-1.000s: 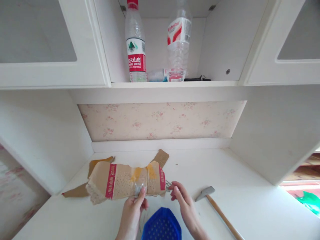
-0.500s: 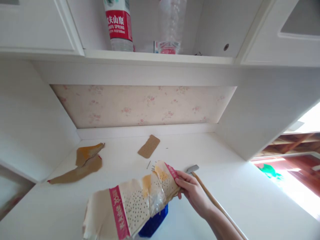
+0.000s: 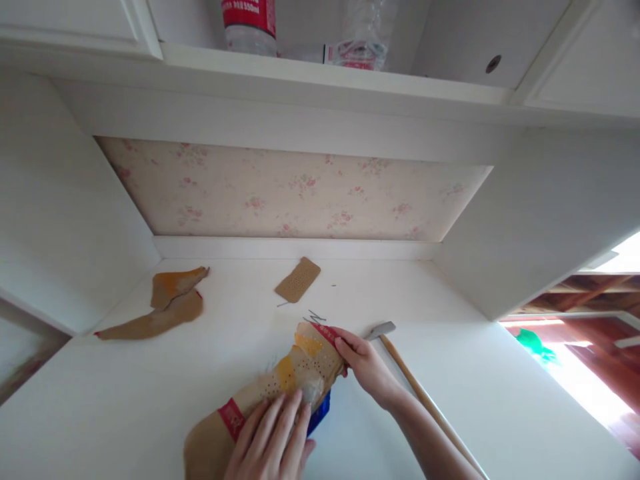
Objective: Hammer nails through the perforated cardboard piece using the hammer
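1. Head view: the brown cardboard (image 3: pixel 287 375) slants left of the hammer (image 3: pixel 416 383).
2. The right hand (image 3: pixel 367 370), just left of the hammer, pinches the cardboard's upper end.
3. The left hand (image 3: pixel 275 437), farther left of the hammer, lies across the cardboard, fingers stretched; whether they grip, I cannot tell.
4. Nails (image 3: pixel 316 315) sit left of the hammer's head.

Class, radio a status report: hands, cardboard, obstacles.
Right hand grips holed cardboard at far end; left hand lies on it. Nails just beyond. Hammer beside right hand.
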Available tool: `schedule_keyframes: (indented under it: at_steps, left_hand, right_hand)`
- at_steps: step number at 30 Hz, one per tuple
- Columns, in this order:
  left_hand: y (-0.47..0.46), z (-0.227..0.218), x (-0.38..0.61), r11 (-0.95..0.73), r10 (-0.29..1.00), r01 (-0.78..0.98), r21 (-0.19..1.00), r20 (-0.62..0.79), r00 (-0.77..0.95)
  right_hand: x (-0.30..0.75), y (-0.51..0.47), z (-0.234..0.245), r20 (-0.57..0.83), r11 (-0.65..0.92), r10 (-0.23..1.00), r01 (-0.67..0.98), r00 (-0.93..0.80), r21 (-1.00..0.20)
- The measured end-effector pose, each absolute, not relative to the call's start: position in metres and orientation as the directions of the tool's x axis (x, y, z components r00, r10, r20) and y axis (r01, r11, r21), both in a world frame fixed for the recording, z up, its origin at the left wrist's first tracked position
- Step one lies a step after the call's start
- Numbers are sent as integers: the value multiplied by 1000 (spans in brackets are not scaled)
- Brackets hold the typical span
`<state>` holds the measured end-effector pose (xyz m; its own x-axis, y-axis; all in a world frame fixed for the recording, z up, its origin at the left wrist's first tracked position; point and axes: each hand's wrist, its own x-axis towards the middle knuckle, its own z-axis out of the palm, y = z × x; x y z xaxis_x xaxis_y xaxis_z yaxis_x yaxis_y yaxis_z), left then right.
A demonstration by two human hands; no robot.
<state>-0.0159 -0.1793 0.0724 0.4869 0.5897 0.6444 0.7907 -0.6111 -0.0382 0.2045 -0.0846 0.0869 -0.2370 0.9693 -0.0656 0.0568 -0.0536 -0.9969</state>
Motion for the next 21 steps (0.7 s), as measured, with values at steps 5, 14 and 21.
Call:
schedule_keyframes:
  at_steps: [5, 14, 21]
  left_hand:
    - [-180, 71, -33, -630, 588, 777, -1, 652, 478]
    - [-180, 78, -49, -588, 670, 807, 51, 590, 451]
    - [-179, 83, -56, -539, 675, 835, -109, 537, 506]
  right_hand:
    - [203, -82, 87, -91, -60, 945, 106, -314, -993]
    - [194, -85, 80, -138, -114, 930, 89, -340, -989]
    - [189, -100, 89, -208, -172, 936, 144, -285, -974]
